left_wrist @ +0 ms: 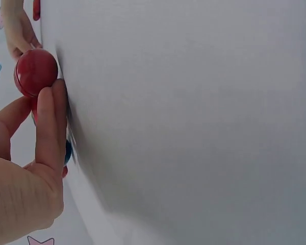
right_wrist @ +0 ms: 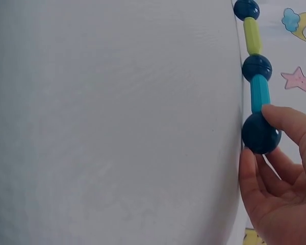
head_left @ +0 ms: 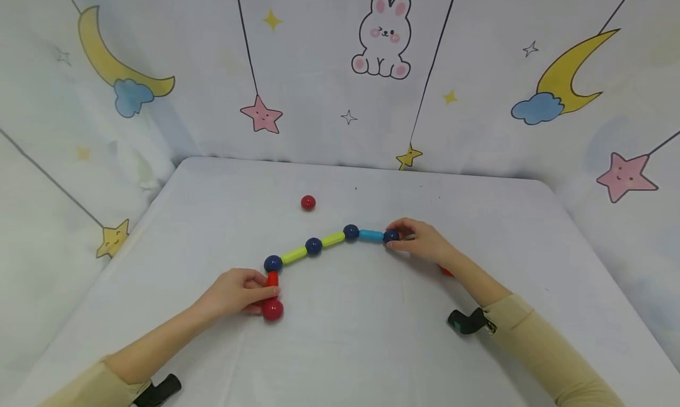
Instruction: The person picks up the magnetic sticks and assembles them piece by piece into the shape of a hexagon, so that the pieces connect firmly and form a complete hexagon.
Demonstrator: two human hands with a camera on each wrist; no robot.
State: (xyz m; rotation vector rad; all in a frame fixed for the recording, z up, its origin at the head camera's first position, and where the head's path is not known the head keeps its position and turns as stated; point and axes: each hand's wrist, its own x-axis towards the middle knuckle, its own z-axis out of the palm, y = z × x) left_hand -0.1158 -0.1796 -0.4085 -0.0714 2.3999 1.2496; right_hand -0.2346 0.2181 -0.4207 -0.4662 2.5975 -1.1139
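A chain of balls and rods lies bent in an arc on the white table. My left hand pinches its red rod, with thumb and fingers close to the red ball at that end. Two yellow-green rods and a light blue rod join several dark blue balls along the arc. At the far right end, my right hand holds the last dark blue ball between thumb and fingers. The red rod is partly covered by the left thumb.
A loose red ball sits on the white tabletop behind the chain. Part of a red piece shows under the right forearm. Printed cloth hangs behind the table. A dark wrist camera sticks out by the right sleeve.
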